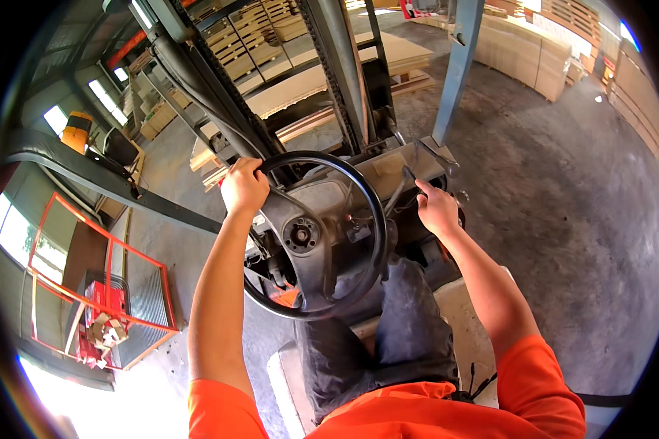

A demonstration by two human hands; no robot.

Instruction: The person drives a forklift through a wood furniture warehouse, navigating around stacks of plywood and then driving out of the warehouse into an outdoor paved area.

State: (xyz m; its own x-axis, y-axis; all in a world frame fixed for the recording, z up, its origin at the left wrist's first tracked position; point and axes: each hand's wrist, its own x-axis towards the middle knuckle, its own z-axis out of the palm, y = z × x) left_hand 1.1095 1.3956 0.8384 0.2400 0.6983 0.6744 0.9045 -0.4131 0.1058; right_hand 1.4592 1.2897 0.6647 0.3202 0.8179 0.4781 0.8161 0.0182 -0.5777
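The black steering wheel (pixel 380 227) of a forklift stands in front of me, its round hub (pixel 301 235) showing inside the rim. My left hand (pixel 244 189) is closed at the upper left of the rim; whether it grips the rim itself or a knob there is hidden under the fingers. To the right of the wheel, my right hand (pixel 439 208) is curled at the control levers (pixel 405 179), index finger stretched forward against one. The part of that lever under the palm cannot be seen.
Ahead rises the forklift mast (pixel 335 62), with flat wooden boards (pixel 293 94) beyond it. Blue-grey posts (pixel 461 62) frame the cab. An orange railed platform (pixel 146 322) stands at left on the concrete floor (pixel 549 219). Large board stacks (pixel 523 62) line the far right.
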